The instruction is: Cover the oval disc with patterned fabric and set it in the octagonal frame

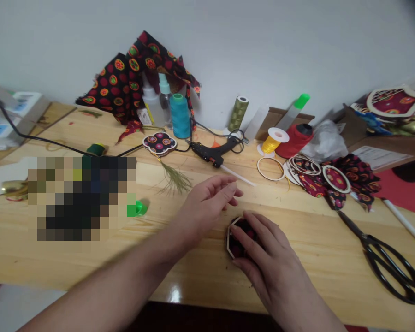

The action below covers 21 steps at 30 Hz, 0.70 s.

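My right hand (268, 251) grips an octagonal fabric ornament (235, 240) on the table, fingers across its top and thumb at its near edge. The ornament has a pale wooden rim around dark patterned cloth; its right part is hidden under my fingers. Just beyond it, my left hand (212, 198) hovers with loosely bent fingers apart and nothing visible in them. Past that hand lies a black glue gun (214, 151) with a white glue stick (238, 175) sticking out of its back. A lobed ornament (159, 143) with a green tassel (175, 177) rests to the left.
Black scissors (376, 253) lie at the right, near wooden hoops (270, 168) and cloth pieces (358, 177). Along the wall stand a teal thread cone (180, 116), red thread (295, 140), yellow spool (270, 144) and patterned cloth (119, 87). A black cable (51, 139) crosses the left side.
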Tool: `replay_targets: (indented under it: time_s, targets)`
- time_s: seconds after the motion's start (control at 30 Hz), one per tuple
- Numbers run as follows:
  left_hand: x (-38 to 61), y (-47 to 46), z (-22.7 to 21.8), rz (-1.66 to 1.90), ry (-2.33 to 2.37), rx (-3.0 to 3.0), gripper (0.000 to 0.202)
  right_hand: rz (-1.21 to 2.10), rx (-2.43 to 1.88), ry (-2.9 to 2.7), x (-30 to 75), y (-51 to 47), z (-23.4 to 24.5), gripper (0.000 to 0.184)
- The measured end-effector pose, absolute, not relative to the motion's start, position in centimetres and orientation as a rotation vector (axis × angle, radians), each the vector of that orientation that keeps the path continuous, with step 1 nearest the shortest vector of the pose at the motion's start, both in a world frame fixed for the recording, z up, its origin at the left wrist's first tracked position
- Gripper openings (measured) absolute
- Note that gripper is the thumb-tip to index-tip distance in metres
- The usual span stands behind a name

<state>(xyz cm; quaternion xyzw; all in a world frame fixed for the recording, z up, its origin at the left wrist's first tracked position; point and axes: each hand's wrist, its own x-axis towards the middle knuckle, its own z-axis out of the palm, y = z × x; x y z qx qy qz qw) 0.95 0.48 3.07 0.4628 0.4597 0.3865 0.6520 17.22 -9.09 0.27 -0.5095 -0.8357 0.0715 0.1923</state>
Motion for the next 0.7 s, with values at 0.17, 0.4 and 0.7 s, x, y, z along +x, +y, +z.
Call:
replay_targets:
  time_s: [0.17, 0.4, 0.7]
  targets:
    - [0.99, 0.54, 3.18, 0.884, 1.051, 1.045, 0.023, 0.192, -1.416, -2.353, 17.06, -9.05, 0.21, 0.035]
    - [0.98, 0.57, 3.23, 0.88, 1.053, 1.042, 0.022, 0.193, -1.411, -2.373, 16.88, -8.93, 0.25, 0.034]
    - [1.02, 0.57, 3.03, 0.879, 1.052, 1.035, 0.022, 0.175, -1.423, -2.372, 16.79, -9.0, 0.11, 0.034]
